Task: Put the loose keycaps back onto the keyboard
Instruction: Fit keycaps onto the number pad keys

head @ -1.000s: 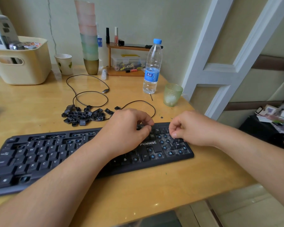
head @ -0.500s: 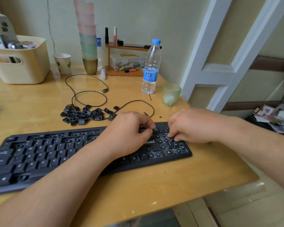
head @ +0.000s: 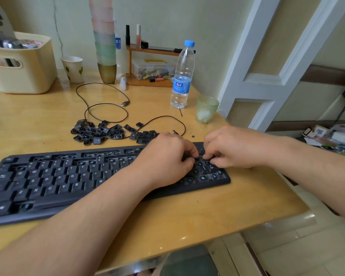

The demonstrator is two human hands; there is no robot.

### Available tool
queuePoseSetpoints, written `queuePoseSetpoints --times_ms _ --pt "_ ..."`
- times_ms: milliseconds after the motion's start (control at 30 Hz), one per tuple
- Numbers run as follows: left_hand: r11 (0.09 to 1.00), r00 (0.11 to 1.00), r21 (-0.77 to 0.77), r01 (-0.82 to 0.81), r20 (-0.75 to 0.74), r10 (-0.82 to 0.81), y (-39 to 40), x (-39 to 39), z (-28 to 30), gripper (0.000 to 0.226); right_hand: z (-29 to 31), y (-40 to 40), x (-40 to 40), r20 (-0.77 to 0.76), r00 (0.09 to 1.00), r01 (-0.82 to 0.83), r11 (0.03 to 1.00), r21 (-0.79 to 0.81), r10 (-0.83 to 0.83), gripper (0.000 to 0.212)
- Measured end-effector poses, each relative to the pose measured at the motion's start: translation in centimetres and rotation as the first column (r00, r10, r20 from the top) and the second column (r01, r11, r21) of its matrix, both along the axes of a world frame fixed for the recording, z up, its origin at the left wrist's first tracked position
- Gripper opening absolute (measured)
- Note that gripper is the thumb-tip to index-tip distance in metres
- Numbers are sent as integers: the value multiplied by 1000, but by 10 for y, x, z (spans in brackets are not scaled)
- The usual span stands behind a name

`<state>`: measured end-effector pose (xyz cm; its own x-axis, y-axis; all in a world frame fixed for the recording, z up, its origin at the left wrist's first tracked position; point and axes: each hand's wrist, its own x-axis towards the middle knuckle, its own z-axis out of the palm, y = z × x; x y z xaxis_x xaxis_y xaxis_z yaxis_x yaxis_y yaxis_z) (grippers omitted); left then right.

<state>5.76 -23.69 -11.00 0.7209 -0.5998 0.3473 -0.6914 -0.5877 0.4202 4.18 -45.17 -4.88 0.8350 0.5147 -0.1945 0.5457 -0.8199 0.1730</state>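
The dark keyboard (head: 72, 176) lies across the wooden desk, and several sockets in its number pad (head: 209, 176) are bare and show blue. A pile of loose black keycaps (head: 100, 133) sits just behind it. My left hand (head: 167, 158) is curled over the keyboard's right part, thumb and forefinger pinching a small dark keycap at the number pad's top. My right hand (head: 233, 148) meets it from the right, with bent fingertips down on the same spot. What lies under those fingertips is hidden.
The keyboard's thin black cable (head: 106, 104) loops behind the keycaps. A water bottle (head: 182, 76) and a green glass (head: 206, 109) stand at the back right near the desk's edge. A cream basket (head: 22, 66), a paper cup (head: 72, 69) and stacked cups (head: 106, 46) line the back.
Both hands have slid closer together and a little towards me on the number pad; their fingertips now meet at one spot. The camera has tilted slightly.
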Motion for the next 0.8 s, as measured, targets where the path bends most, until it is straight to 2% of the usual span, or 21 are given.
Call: queuePoseSetpoints --times_ms 167,333,433,500,533,600,667,733,800 --pt "1000 1000 -14 11 -4 -12 -1 -2 2 21 -10 4 -6 108 982 -143 983 -117 155 8" --pt "999 1000 -35 7 -16 -7 1 -3 2 20 -12 4 -4 153 980 -116 991 -68 125 4" --pt "999 999 -34 11 -33 -12 2 -4 2 20 -14 3 -4 116 987 -103 993 -60 109 7" --pt "999 999 -38 8 -45 -9 2 -4 3 20 -11 1 -4 86 995 -49 999 19 47 6" --pt "999 999 -39 5 -50 -7 3 -4 3 20 -9 -2 -4 70 998 -7 994 110 -1 5" --pt "999 999 -39 3 -54 -5 4 -3 4 20 -3 -9 -3 13 988 141 940 310 -153 6" --pt "999 998 -37 -1 -61 -2 4 -3 5 20 2 -15 -5 -79 963 266 866 424 -258 8" --pt "999 998 -35 -2 -69 0 4 -3 5 20 2 -16 -7 -126 953 301 851 430 -274 9" --pt "999 997 -33 -2 -71 0 4 -3 4 20 -1 -14 -7 -107 963 270 888 371 -248 9"
